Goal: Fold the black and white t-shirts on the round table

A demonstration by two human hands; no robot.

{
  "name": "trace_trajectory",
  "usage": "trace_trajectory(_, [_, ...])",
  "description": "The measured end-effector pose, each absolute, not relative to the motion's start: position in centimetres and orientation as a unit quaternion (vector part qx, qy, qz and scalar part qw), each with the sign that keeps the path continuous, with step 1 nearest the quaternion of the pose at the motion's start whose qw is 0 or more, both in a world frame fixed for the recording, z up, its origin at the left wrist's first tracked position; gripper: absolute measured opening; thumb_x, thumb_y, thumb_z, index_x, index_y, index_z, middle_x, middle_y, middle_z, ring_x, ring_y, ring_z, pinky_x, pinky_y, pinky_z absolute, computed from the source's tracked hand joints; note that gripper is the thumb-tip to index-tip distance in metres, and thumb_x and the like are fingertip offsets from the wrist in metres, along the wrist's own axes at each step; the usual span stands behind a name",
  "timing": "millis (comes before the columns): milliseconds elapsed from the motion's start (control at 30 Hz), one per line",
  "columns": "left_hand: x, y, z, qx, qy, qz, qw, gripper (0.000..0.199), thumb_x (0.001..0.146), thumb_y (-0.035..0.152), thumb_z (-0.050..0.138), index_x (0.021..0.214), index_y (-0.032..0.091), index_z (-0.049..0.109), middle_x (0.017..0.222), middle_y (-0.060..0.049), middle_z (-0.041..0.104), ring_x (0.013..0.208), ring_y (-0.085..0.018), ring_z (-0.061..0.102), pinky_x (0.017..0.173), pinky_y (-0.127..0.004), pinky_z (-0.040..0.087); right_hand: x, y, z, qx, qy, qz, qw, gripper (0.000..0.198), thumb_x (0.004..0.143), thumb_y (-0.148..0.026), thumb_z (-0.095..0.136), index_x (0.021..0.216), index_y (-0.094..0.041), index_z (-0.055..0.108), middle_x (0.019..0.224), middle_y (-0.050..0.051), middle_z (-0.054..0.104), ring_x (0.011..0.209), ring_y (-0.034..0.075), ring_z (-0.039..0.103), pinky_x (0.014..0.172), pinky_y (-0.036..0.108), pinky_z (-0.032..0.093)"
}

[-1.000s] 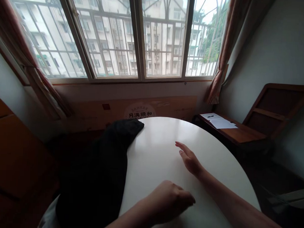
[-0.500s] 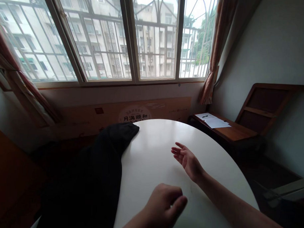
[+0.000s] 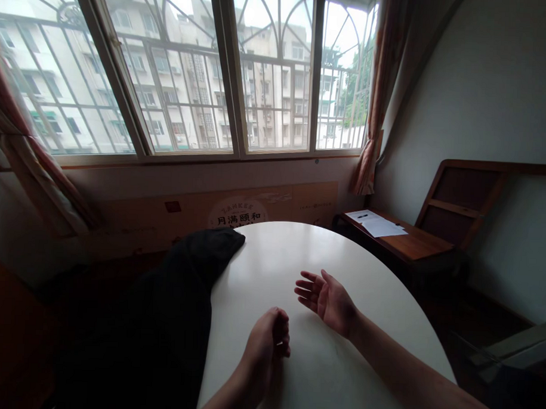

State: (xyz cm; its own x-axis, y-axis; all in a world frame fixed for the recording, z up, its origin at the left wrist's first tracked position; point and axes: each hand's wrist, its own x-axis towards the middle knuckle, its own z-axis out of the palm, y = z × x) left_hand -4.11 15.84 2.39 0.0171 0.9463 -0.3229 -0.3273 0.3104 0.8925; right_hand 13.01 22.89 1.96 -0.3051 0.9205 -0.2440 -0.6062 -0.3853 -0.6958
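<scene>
A person's bare left hand point(image 3: 265, 335), fingers loosely curled, and bare right hand point(image 3: 332, 301), palm open and fingers spread, are held near each other over a round, glossy white table point(image 3: 307, 244) before a metal-barred window point(image 3: 232, 78). Black cloth point(image 3: 180, 291) drapes the table's left edge; at right, white paper sheets point(image 3: 384, 226) bearing a dark, slim pen point(image 3: 363, 216) lie on a brown wooden chair point(image 3: 426, 245).

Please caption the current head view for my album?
Left hand curled, right hand open, at a white table with black cloth alongside.

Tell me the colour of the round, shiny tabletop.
The round, shiny tabletop is white; the head view shows it best.
</scene>
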Motion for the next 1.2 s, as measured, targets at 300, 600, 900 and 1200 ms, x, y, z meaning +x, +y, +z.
trace_trajectory(300, [-4.0, 15.7, 2.7, 0.308, 0.495, 0.504, 0.637, 0.021, 0.074, 0.037, 0.061, 0.070, 0.019, 0.053, 0.061, 0.003, 0.046, 0.053, -0.010, 0.039, 0.052, -0.022, 0.036, 13.0, 23.1, 2.0, -0.345, -0.228, 0.765, 0.495, 0.048, 0.104, -0.048, 0.035, 0.118, -0.013, 0.065, 0.102, 0.011, 0.072, 0.090, 0.021, 0.071, 0.090, 0.035, 0.053])
trace_trajectory(600, [-4.0, 16.4, 1.0, 0.291, 0.471, 0.523, 0.648, 0.028, 0.070, 0.042, 0.069, 0.072, 0.020, 0.052, 0.062, 0.005, 0.045, 0.051, -0.008, 0.039, 0.048, -0.021, 0.032, 12.4, 23.2, 1.6, -0.330, -0.240, 0.762, 0.503, 0.046, 0.104, -0.048, 0.037, 0.114, -0.013, 0.064, 0.090, 0.009, 0.071, 0.077, 0.018, 0.070, 0.081, 0.033, 0.054])
trace_trajectory(900, [-4.4, 17.2, 0.6, 0.279, 0.465, 0.505, 0.672, 0.037, 0.061, 0.042, 0.077, 0.072, 0.021, 0.049, 0.060, 0.007, 0.043, 0.048, -0.006, 0.036, 0.045, -0.020, 0.025, 12.3, 23.4, 1.4, -0.312, -0.236, 0.758, 0.523, 0.045, 0.103, -0.048, 0.038, 0.112, -0.012, 0.063, 0.081, 0.006, 0.068, 0.072, 0.018, 0.069, 0.078, 0.033, 0.055])
trace_trajectory(1200, [-4.8, 17.6, 0.3, 0.248, 0.455, 0.496, 0.697, 0.038, 0.060, 0.041, 0.079, 0.072, 0.020, 0.050, 0.058, 0.008, 0.043, 0.046, -0.005, 0.036, 0.047, -0.019, 0.022, 12.1, 23.4, 1.2, -0.358, -0.306, 0.713, 0.519, 0.046, 0.102, -0.051, 0.040, 0.114, -0.013, 0.062, 0.081, 0.005, 0.064, 0.069, 0.015, 0.064, 0.068, 0.030, 0.053])
